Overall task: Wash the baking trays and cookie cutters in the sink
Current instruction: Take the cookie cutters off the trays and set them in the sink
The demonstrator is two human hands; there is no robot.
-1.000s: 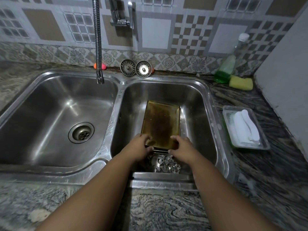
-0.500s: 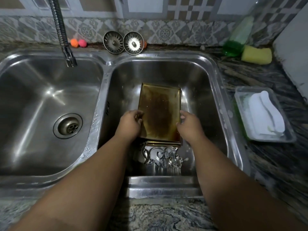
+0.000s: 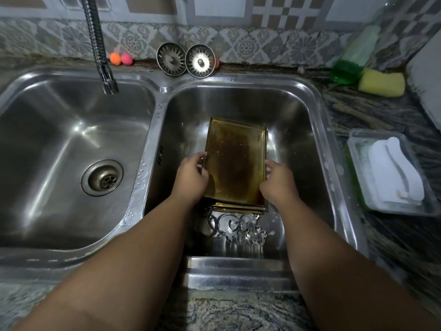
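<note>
From the head camera I count one stainless steel double sink [image 3: 319, 130] with two basins. In the right basin lies a stack of browned rectangular metal baking trays [image 3: 236, 163]. I see layered rims at its near end but cannot count them exactly. Touching that near end is a cluster of shiny metal cookie cutters [image 3: 238, 229], too tangled to count.

The stack sits between my two hands. My left hand [image 3: 191, 177] curls its fingers round the top tray's left long edge, and my right hand [image 3: 276, 180] grips the right long edge the same way.

Behind the sink stand two round metal strainer plugs [image 3: 171, 59], near an orange ball [image 3: 114, 58] and a pink ball [image 3: 126, 59]. A single coiled metal faucet hose [image 3: 100, 48] hangs over the left basin. On the right counter are one green dish-soap bottle [image 3: 353, 58], one yellow sponge [image 3: 381, 82] and one clear plastic container [image 3: 358, 158].
</note>
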